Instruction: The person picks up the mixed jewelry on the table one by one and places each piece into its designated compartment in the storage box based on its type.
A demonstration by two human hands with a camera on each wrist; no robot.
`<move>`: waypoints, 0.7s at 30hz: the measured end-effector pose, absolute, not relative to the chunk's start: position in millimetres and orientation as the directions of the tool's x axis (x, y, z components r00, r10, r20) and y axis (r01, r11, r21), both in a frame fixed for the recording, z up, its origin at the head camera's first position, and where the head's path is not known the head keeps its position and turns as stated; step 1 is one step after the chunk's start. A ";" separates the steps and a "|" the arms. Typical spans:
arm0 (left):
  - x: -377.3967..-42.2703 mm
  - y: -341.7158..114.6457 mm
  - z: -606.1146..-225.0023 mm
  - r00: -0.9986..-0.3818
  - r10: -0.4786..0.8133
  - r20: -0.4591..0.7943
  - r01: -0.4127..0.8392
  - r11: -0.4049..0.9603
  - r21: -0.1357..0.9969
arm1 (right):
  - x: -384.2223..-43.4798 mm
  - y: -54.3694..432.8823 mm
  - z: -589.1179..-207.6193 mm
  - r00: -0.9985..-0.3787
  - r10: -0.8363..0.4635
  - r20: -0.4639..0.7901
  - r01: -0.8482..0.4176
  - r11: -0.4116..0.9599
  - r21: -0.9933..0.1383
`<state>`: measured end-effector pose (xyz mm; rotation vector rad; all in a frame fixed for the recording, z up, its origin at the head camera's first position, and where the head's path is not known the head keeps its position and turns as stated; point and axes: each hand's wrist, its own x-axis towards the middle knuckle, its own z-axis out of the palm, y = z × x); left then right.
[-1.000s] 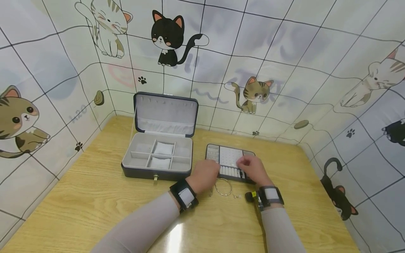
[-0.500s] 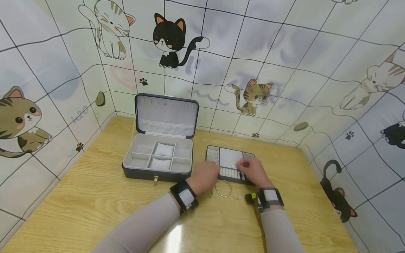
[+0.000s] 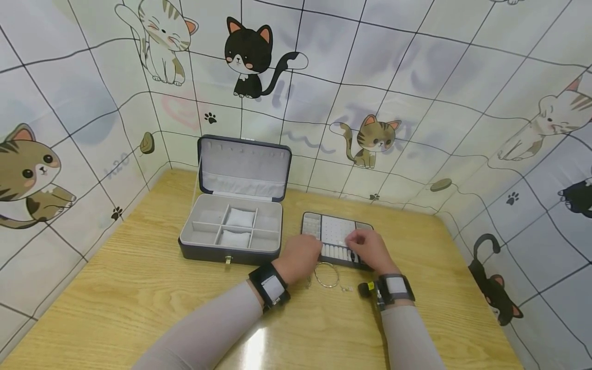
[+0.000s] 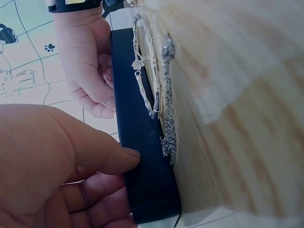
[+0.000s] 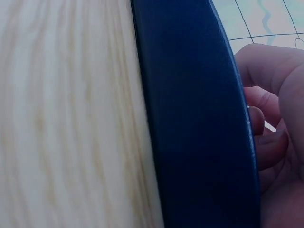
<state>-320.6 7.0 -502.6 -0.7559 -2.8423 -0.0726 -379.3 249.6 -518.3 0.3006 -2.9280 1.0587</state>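
Observation:
My left hand (image 3: 299, 257) grips the front left edge of a dark blue jewelry tray (image 4: 146, 185), thumb against its outer side and fingers curled over the rim. Over the tray's pale, dotted earring panel (image 3: 334, 227), my right hand (image 3: 372, 251) has thumb and forefinger pinched together. A tiny pale piece shows at these fingertips; I cannot tell what kind it is. White ring rolls (image 3: 335, 252) fill the tray's front section, with one dark thing among them. Before the tray lie a gold bangle (image 3: 327, 274), a silver chain (image 4: 168, 107) and small earrings (image 3: 347, 289).
To the left stands an open dark blue jewelry box (image 3: 231, 255) with its lid (image 3: 244, 167) raised. White cushions (image 3: 240, 218) sit in two of its compartments. The wooden table (image 3: 115, 288) backs onto cloth walls (image 3: 314, 67) printed with cats.
The view has shifted very slightly. Both hands stay at the same places on the tray, and the jewelry in front lies as before.

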 end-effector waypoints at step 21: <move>-321.6 6.6 -502.5 -0.849 0.494 0.185 0.503 0.864 0.001 | -379.3 249.0 -518.1 -0.983 -0.168 0.068 -0.172 0.746 -0.643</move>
